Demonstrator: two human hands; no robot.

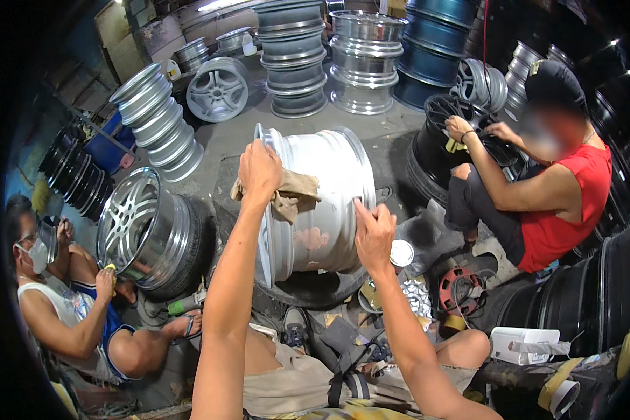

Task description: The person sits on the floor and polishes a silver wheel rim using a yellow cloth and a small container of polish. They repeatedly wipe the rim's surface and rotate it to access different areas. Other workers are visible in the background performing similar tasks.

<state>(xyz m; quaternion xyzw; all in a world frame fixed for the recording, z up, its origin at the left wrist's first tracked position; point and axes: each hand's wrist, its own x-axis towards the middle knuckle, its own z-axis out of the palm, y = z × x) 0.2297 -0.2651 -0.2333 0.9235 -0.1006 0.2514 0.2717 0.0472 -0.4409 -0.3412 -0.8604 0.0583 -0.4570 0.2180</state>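
A silver wheel rim (329, 168) lies on its side before me, its barrel facing up, with a pinkish-brown patch low on it. It rests on a black tyre (308, 294). My left hand (260, 168) is closed on a tan cloth (294, 194) at the rim's left lip, and the cloth drapes over the barrel. At the right lip, my right hand (376, 234) has its fingers curled against the edge, the fingertips touching the metal. Part of its grip is hidden behind the hand.
Stacked rims (294, 63) stand at the back. A person in red (560, 203) handles a black rim (462, 112) at right; a masked person (70, 301) sits at left beside a polished rim (129, 224). A white cup (401, 253), red reel (460, 290) and green-bodied power tool (187, 303) lie nearby.
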